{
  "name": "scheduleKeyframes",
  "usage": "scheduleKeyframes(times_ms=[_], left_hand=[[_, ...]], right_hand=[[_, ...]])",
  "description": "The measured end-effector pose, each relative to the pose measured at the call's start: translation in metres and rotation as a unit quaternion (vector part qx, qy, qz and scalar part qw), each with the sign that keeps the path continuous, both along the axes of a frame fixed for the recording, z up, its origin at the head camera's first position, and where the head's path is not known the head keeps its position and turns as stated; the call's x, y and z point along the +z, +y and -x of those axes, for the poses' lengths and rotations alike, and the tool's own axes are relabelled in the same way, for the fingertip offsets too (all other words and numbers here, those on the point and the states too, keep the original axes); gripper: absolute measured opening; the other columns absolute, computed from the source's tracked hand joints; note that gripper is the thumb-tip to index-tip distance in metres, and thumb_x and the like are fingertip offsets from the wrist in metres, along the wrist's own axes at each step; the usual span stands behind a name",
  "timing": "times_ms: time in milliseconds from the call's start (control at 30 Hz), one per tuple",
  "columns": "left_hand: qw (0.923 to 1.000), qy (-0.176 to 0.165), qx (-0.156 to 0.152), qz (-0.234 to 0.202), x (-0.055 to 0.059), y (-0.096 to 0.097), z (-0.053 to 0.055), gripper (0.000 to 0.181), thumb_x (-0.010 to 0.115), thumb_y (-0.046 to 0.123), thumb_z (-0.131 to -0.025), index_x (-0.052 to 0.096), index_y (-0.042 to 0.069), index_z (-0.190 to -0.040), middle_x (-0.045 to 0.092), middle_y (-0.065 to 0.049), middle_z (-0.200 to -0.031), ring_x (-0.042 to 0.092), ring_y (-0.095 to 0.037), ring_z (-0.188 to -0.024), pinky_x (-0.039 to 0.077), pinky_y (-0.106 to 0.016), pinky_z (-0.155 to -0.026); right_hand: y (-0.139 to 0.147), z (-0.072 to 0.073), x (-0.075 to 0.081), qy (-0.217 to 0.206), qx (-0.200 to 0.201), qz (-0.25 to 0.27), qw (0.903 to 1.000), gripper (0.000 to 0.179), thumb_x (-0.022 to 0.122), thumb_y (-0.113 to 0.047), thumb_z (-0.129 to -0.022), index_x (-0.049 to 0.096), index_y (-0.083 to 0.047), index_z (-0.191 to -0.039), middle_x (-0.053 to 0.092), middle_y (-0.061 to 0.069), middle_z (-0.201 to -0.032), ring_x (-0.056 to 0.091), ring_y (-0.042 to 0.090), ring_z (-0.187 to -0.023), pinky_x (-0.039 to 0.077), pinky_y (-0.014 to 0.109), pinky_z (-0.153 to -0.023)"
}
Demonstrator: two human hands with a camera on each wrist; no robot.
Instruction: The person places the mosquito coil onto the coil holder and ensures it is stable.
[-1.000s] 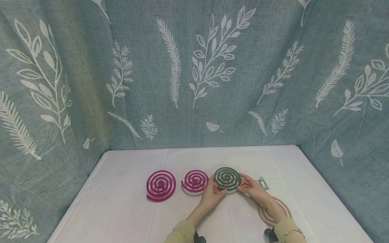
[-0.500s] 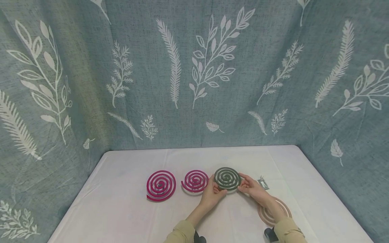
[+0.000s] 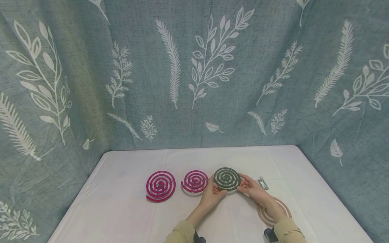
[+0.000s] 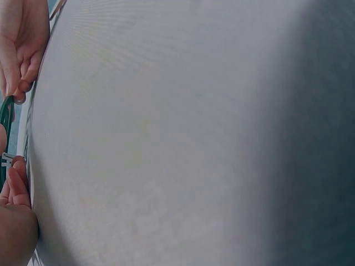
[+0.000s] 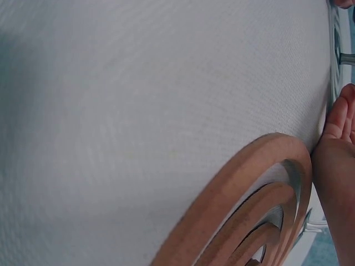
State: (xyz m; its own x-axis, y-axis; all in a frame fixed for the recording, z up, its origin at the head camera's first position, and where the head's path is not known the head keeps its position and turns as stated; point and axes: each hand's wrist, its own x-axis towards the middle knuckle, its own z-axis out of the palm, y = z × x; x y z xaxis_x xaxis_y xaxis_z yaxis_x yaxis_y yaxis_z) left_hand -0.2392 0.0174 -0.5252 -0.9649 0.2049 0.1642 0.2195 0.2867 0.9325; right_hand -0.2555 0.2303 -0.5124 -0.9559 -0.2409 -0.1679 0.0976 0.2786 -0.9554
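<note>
A dark green mosquito coil [image 3: 226, 178] is held level by both hands, slightly above the white cloth in the head view. My left hand [image 3: 209, 198] grips its left and near edge, with the thumb at the front. On the opposite side, the fingers of my right hand [image 3: 254, 189] pinch the rim. In the left wrist view the coil [image 4: 6, 113] shows edge-on, and a small metal piece [image 4: 8, 160] sits beneath it near the left fingers. A magenta coil [image 3: 195, 181] lies just left of my left hand, apparently raised off the cloth.
Farther left is a second magenta coil [image 3: 161, 186]. Beyond my right hand lies a small flat metal stand [image 3: 263, 184]. Under the right forearm, partly hidden, is a brown coil [image 3: 263, 216], large in the right wrist view. A patterned curtain [image 3: 182, 128] borders the white table [image 3: 121, 209].
</note>
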Motion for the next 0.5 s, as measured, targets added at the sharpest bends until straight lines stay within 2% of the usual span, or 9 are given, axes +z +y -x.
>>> scheduleKeyframes(times_ms=[500], left_hand=[[1.0, -0.006, 0.0, -0.005, -0.0007, -0.0002, 0.0, 0.081, 0.072, 0.013, -0.081, 0.024, -0.011, -0.142, 0.056, -0.01, -0.085, 0.045, -0.003, -0.071, 0.04, -0.015, -0.065]], right_hand=[[0.001, 0.0005, -0.0009, -0.007, -0.006, 0.007, 0.9999, 0.071, 0.062, -0.01, -0.09, 0.022, 0.002, -0.147, 0.051, 0.001, -0.094, 0.048, 0.007, -0.082, 0.045, 0.017, -0.072]])
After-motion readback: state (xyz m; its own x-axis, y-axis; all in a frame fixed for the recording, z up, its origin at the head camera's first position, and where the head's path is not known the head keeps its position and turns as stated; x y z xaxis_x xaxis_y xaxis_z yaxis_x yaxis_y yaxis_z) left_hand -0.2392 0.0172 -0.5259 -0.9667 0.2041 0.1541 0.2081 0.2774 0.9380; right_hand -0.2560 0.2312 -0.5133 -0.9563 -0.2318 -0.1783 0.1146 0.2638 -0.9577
